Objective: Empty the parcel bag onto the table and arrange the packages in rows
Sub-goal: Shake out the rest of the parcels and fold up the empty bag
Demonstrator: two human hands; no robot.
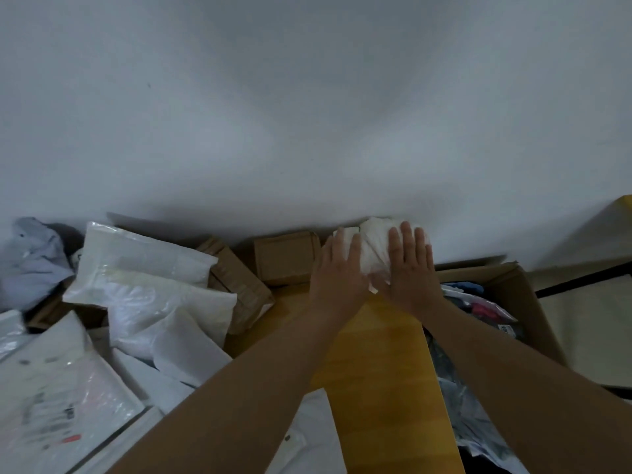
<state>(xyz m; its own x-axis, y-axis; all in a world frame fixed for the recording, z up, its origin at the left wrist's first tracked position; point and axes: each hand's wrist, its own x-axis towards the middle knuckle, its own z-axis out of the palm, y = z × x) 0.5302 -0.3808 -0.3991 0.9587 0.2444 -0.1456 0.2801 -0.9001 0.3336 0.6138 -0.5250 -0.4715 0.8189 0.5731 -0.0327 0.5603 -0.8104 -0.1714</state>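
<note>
No text can be read: the dark and red print on the flat white plastic mailer (51, 408) at lower left is too blurred.

Both the left hand (337, 268) and right hand (408, 265) press flat on a white package (372, 248) against the wall, just right of a small cardboard box (285, 256) on the yellow table (376, 354).
</note>
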